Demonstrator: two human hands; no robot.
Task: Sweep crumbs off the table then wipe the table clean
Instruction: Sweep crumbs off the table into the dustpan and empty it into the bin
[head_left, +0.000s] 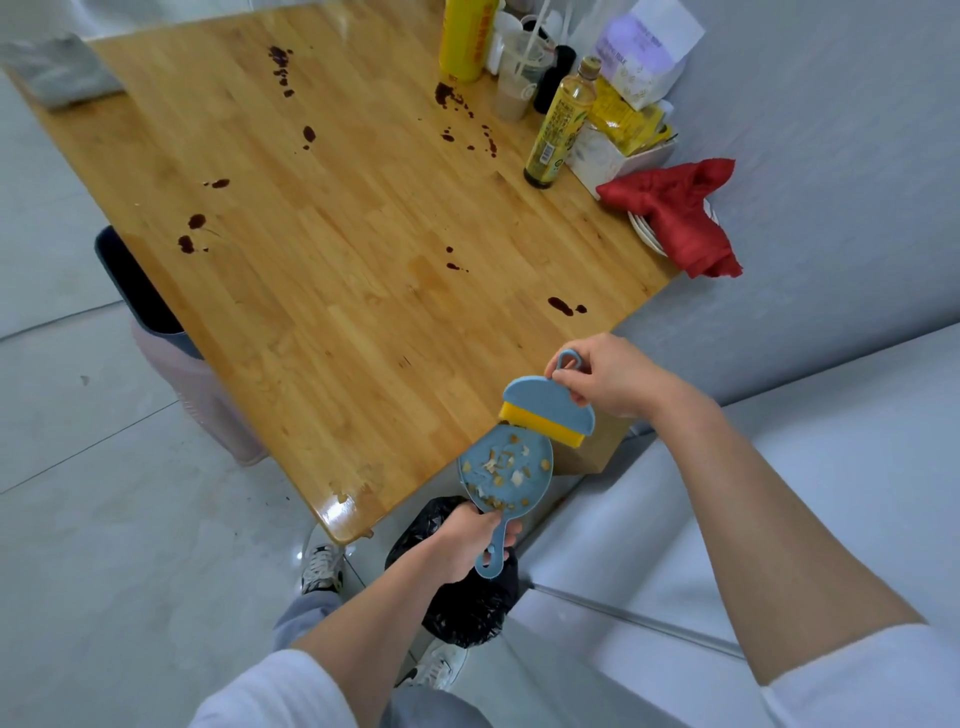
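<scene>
A: Where are the crumbs (506, 467) sitting now?
B: In the blue dustpan (506, 470), which the left hand (470, 540) is holding below the near worktop (337, 249) edge, fingers curling round its handle. A black bin bag (467, 608) is lying on the floor under it.
A: And the brush?
B: The blue brush (548, 408) with yellow bristles is resting at the worktop edge, touching the dustpan rim; the right hand (608, 374) is pinching its loop handle.
A: Worktop condition?
B: Dark red stains (563, 305) are showing in scattered patches.
A: Other containers?
B: At the far corner: an oil bottle (558, 124) holding yellowish liquid, a yellow bottle (467, 39), a plastic cup (519, 73) with a beige drink, a white box (618, 150) holding yellow packets. A red cloth (680, 213) is draping over stacked plates (644, 228)
</scene>
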